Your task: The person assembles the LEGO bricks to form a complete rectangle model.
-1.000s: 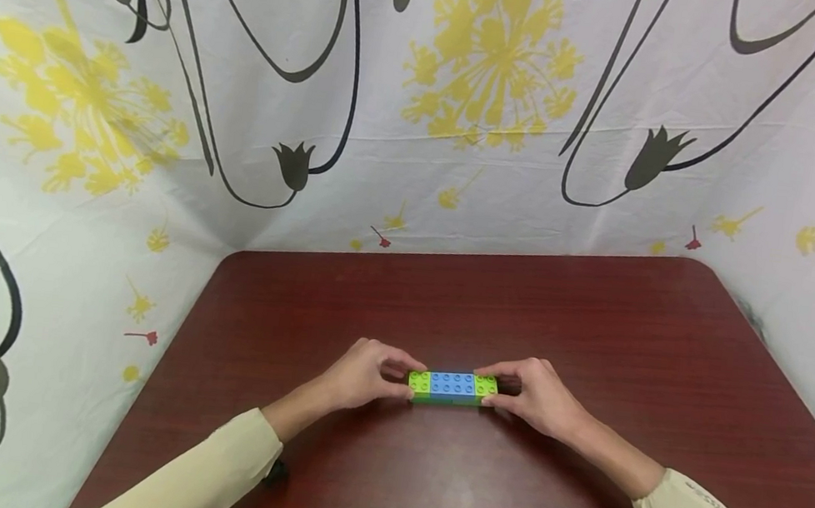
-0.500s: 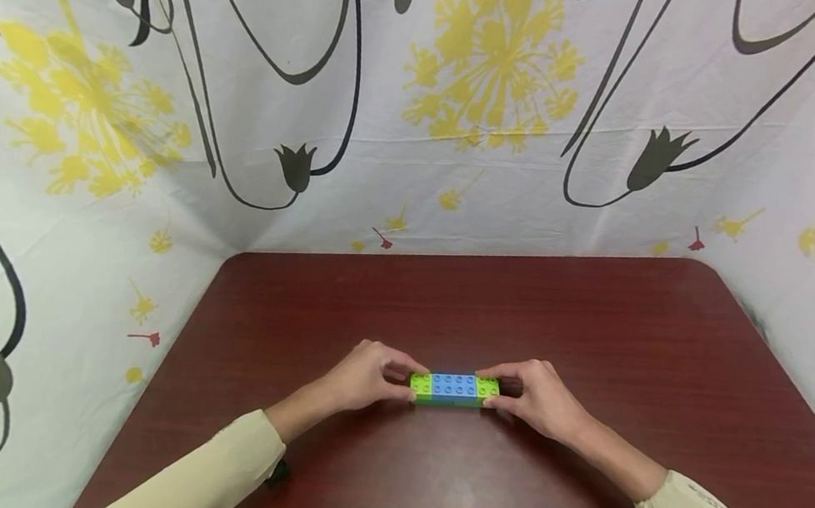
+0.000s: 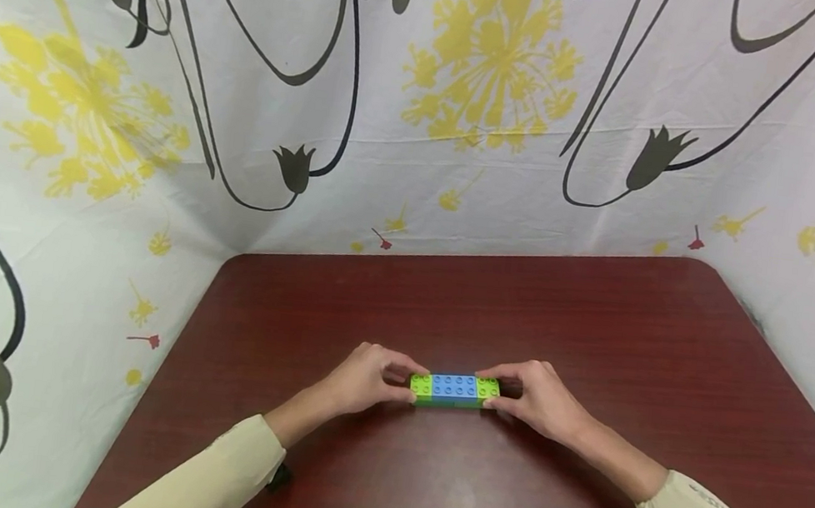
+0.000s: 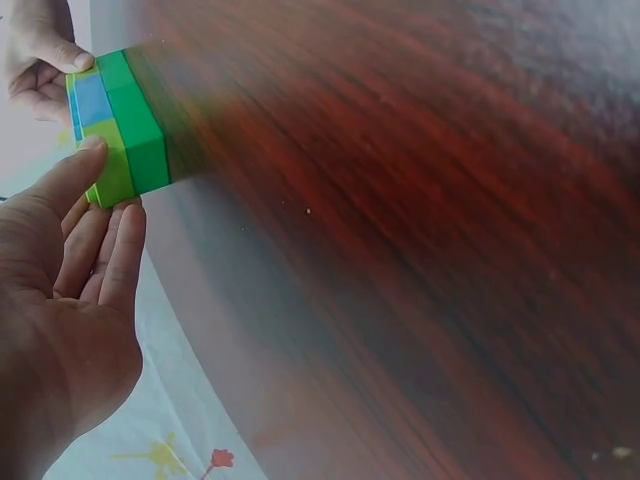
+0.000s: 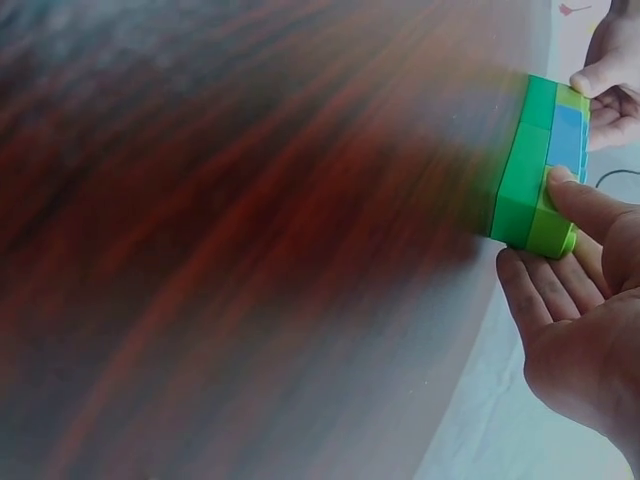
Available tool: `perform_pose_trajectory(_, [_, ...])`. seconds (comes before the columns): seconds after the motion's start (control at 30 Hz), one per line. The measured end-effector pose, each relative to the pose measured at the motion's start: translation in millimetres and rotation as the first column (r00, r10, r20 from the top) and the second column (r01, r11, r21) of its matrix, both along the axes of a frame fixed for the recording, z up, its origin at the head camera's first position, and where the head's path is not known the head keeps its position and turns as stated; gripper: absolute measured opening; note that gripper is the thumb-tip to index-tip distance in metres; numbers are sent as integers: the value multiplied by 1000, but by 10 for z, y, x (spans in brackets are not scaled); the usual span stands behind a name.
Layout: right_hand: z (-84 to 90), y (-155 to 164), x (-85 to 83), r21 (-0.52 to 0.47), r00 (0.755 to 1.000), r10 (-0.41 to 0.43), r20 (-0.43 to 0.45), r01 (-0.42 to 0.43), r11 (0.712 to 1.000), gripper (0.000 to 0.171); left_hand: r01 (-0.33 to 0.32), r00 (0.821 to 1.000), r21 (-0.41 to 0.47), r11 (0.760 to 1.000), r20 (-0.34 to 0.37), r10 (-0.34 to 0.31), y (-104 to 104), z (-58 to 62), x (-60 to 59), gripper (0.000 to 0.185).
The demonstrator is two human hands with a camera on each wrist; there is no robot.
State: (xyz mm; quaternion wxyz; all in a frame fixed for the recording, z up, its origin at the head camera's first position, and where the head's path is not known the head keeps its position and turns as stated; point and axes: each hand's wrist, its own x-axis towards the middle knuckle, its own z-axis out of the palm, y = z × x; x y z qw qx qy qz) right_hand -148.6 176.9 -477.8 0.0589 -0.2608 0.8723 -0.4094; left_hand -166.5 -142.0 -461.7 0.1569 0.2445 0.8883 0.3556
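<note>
Lime-green and blue brick bar (image 3: pixel 454 390) on a dark green base; reddish-brown wood-grain bench (image 3: pixel 595 334); white curtain (image 3: pixel 395 102) with yellow flowers and black stems.

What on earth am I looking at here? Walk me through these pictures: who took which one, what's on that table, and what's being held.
No machine here: a person works with two bare hands and wears three cameras. The wide picture comes from a camera on the head, looking forward and down. The other two come from cameras on the wrists, so each shows its own hand close up, with the table tilted and blurred.

On the dark red table lies one thing: a short bar of toy building bricks. Its top row is lime green at both ends and blue in the middle, set on a darker green layer.

The left hand pinches the bar's left end, the right hand its right end. In the wrist views a thumb lies on the studded top, fingers against the bar's end.

A flower-printed cloth hangs behind and beside the table.
</note>
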Motion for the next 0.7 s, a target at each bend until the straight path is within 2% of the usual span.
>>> perform_pose_trajectory(0.2, [4, 9, 3, 8, 1000, 7, 13, -7, 1000, 38, 5, 999, -8, 1000, -33, -5, 17, -5, 69, 42])
perform_pose_trajectory(0.43, [22, 17, 10, 46, 1000, 4, 23, -5, 999, 42, 26, 991, -62, 998, -131, -34, 21, -20, 93, 47])
perform_pose_trajectory(0.7, [1, 49, 30, 28, 1000, 13, 26, -14, 1000, 56, 7, 993, -55, 998, -117, -13, -18, 3, 151, 66])
